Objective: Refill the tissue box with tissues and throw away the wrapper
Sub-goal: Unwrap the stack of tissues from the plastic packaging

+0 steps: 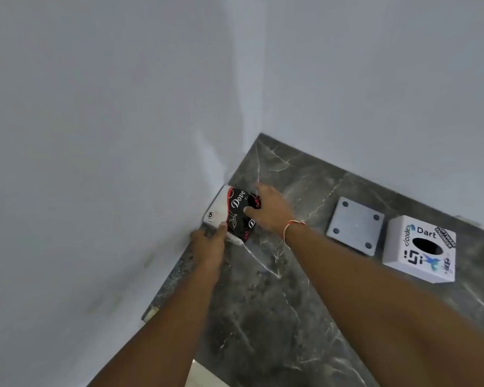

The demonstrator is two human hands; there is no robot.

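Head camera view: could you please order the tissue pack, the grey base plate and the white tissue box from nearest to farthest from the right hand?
From the right hand:
1. Tissue pack: under its fingers, by the left wall.
2. Grey base plate: flat on the counter, to the right.
3. White tissue box: farther right, beyond the plate.

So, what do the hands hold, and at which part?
Both hold the tissue pack: left hand at its near end, right hand on its far side.

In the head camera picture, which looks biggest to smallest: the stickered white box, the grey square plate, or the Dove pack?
1. Stickered white box.
2. Grey square plate and Dove pack: too close to rank, since hands partly cover the pack.
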